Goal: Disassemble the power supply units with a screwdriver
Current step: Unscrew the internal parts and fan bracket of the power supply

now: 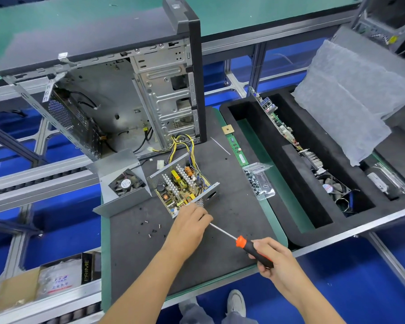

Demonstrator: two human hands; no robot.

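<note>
An opened power supply unit [182, 185] lies on the dark mat, its circuit board with coils and heatsinks bare, and yellow and black wires run from it into the PC case. Its removed metal cover with a black fan [124, 183] lies just left of it. My right hand [274, 260] grips the black-and-orange handle of a screwdriver [246, 244], and the shaft points up-left toward the unit's near corner. My left hand [189, 225] rests at that near corner, fingers curled over the screwdriver tip; the tip itself is hidden.
An open PC case [117, 90] stands behind the unit. Several loose black screws [150, 228] lie on the mat [220, 258]. A clear plastic box of screws [258, 181] and a RAM stick [237, 148] sit right. A foam tray [297, 239] holds boards and a fan.
</note>
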